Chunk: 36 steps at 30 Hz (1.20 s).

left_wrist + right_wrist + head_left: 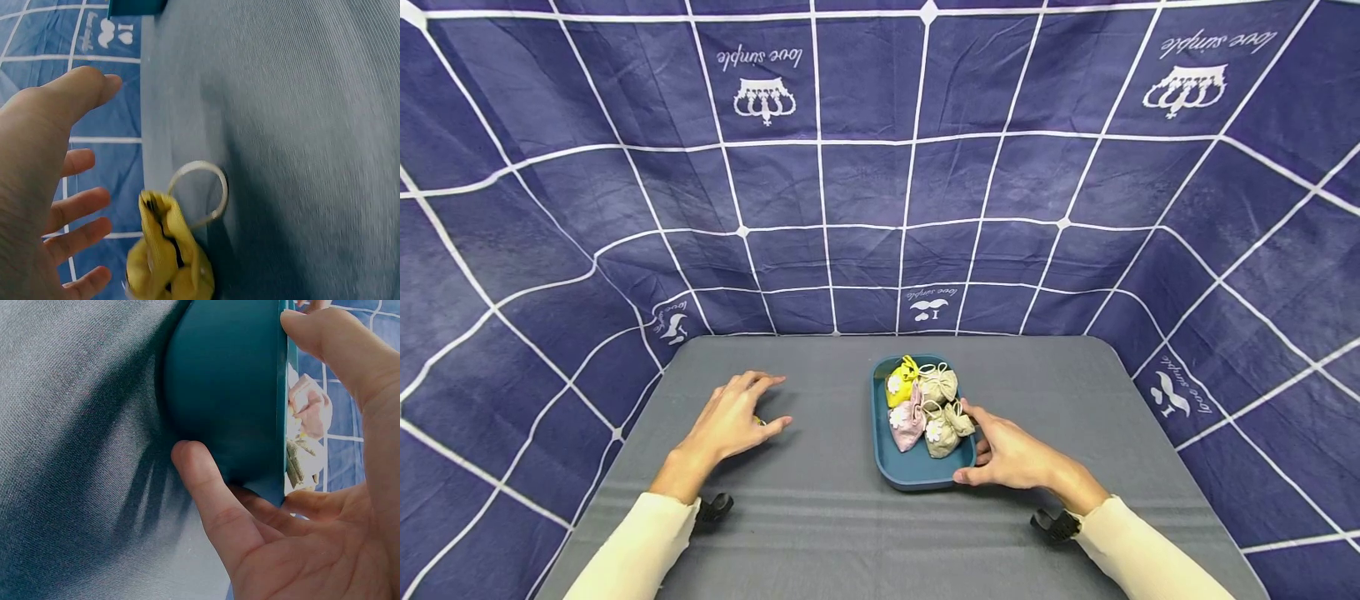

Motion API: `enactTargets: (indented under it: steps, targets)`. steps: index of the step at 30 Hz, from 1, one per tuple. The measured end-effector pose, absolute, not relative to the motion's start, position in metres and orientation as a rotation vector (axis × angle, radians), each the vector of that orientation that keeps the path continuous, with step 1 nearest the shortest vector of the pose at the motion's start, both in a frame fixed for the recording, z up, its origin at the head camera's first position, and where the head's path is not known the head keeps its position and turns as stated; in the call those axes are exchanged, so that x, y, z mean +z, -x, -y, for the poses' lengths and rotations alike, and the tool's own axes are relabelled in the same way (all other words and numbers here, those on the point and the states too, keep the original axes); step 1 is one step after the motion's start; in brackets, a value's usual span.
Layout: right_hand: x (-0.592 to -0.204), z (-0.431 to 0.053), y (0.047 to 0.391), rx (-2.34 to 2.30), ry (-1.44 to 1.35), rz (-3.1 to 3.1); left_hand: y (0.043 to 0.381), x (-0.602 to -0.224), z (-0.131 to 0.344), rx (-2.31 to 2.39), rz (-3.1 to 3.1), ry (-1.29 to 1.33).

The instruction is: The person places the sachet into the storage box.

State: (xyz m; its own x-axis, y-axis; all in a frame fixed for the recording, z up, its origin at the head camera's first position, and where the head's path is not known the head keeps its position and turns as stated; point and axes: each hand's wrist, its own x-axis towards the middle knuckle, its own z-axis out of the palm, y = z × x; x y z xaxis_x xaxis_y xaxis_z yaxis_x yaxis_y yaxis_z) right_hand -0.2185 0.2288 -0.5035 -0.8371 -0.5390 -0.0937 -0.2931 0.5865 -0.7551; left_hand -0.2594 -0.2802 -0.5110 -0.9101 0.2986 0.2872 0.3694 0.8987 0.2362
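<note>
The right hand [1011,454] grips the tray [917,471]; the loose-fingered left hand [728,418], seemingly reaching, should pinch the left yellow bag [170,265].

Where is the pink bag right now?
In the head view, the pink bag lies in the left half of the tray, just nearer the wearer than a yellow bag and left of a beige bag.

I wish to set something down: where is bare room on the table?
Bare table: between the left hand and the blue tray, and between the right hand and the right curtain. Crowded: the tray's far part, holding small pouches, and beside the left hand, where a yellow pouch sits.
</note>
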Motion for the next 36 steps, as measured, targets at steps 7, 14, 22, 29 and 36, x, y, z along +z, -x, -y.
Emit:
enactTargets:
  steps: [7,14,22,29,36]
  targets:
    - [-0.503,-0.229,0.217,-1.107,0.678,-2.514,0.256,-0.514,0.297,-0.461,2.854,0.435]
    - [-0.504,-0.229,0.217,-1.094,0.685,-2.522,0.251,-0.518,0.308,-0.507,2.881,0.385]
    - [-0.504,-0.228,0.215,-1.111,0.686,-2.516,0.248,-0.519,0.313,-0.534,2.881,0.382]
    - [-0.505,-0.228,0.214,-1.113,0.690,-2.511,0.245,-0.520,0.316,-0.516,2.864,0.419]
    - [-0.504,-0.228,0.215,-1.111,0.693,-2.512,0.241,-0.519,0.319,-0.539,2.861,0.414]
